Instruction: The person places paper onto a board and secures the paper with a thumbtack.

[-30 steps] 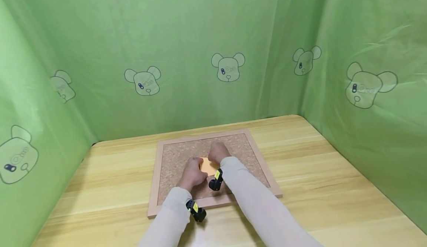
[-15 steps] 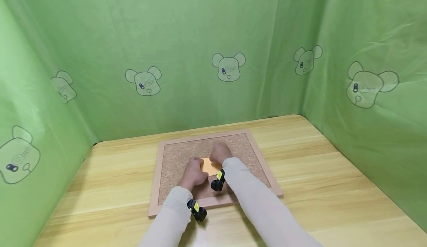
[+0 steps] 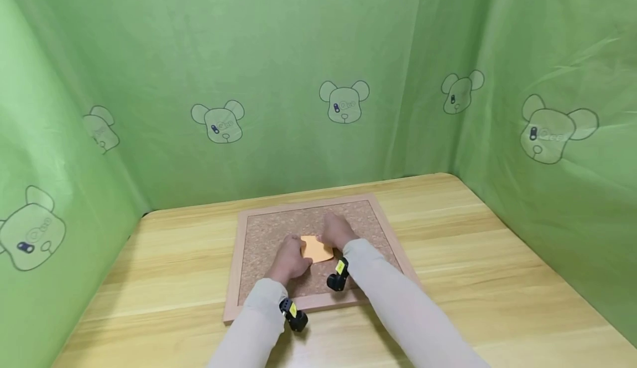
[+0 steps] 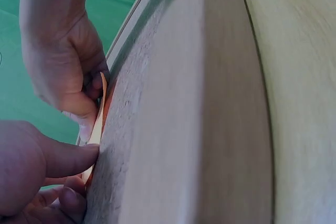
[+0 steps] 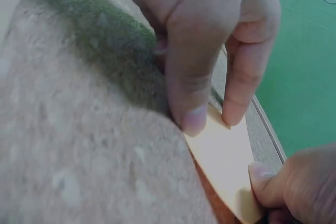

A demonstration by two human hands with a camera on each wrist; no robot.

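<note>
An orange sticky note (image 3: pixel 316 249) lies on a wood-framed cork board (image 3: pixel 264 230), between both hands. My left hand (image 3: pixel 290 258) holds its left side, with the thumb at the near corner and a fingertip at the far corner. My right hand (image 3: pixel 338 231) pinches the far right corner with thumb and finger. In the left wrist view the note (image 4: pixel 97 129) bows up off the cork towards the right hand (image 4: pixel 65 61). Darker orange shows beneath the note (image 5: pixel 223 163) in the right wrist view; whether that is its underside or another sheet I cannot tell.
The board rests on a light wooden table (image 3: pixel 468 279). Green curtains (image 3: pixel 278 158) printed with bear heads stand behind and at both sides. Black wrist cameras (image 3: pixel 338 275) are strapped to both wrists over pale sleeves.
My right hand has shifted a little to the right and nearer, and the note's near right corner shows more and looks lifted. The left hand keeps its place on the note.
</note>
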